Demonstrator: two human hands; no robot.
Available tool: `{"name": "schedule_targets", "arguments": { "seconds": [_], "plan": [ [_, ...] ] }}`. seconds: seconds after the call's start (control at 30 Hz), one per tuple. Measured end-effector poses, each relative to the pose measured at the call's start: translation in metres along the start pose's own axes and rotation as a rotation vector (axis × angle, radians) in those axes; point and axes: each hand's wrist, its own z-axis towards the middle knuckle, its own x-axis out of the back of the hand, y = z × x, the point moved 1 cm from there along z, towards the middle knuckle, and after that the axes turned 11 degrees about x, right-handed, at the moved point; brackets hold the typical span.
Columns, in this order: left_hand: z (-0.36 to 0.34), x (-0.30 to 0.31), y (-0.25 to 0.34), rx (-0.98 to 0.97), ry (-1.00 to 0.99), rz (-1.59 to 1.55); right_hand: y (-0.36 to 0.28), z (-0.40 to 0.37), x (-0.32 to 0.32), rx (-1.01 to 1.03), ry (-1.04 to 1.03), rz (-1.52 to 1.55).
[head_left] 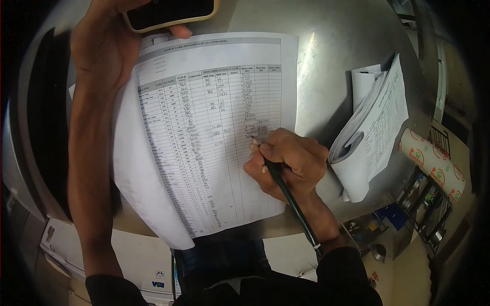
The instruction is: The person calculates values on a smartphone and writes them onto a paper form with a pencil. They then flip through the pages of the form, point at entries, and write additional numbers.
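A printed stock card sheet (pixel 219 168) with handwritten numbers lies on the metal table, its left side curling over. My right hand (pixel 291 160) grips a dark pen (pixel 293 204), the tip touching the sheet near the stock columns at the right. At the upper left, my left hand (pixel 104 43) is wrapped around a phone (pixel 171 15) in a pale case, held above the top of the sheet. The phone is cut off by the frame's upper edge.
A folded stack of papers (pixel 375 127) rests on the steel table (pixel 326 41) to the right. Beyond it are a printed roll (pixel 434 163) with red logos and a rack (pixel 429 209) with metal pans. White cabinet fronts (pixel 138 255) stand below the table edge.
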Motion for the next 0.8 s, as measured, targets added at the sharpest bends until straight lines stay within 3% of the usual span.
{"name": "schedule_targets", "arguments": {
  "seconds": [0.27,0.63,0.73,0.8],
  "plan": [
    [-0.002,-0.006,0.002,0.005,0.085,0.071,-0.001,0.001,0.001,-0.006,0.019,-0.01],
    [0.001,0.002,0.0,0.016,-0.009,-0.023,-0.001,-0.002,0.001,-0.026,0.044,-0.024],
    [0.0,-0.006,0.007,0.169,0.108,-0.1,-0.002,0.0,0.003,-0.042,0.013,-0.05],
    [-0.002,0.048,-0.018,0.11,-0.122,0.114,-0.005,0.001,0.001,-0.043,0.033,-0.071]
  ]
}}
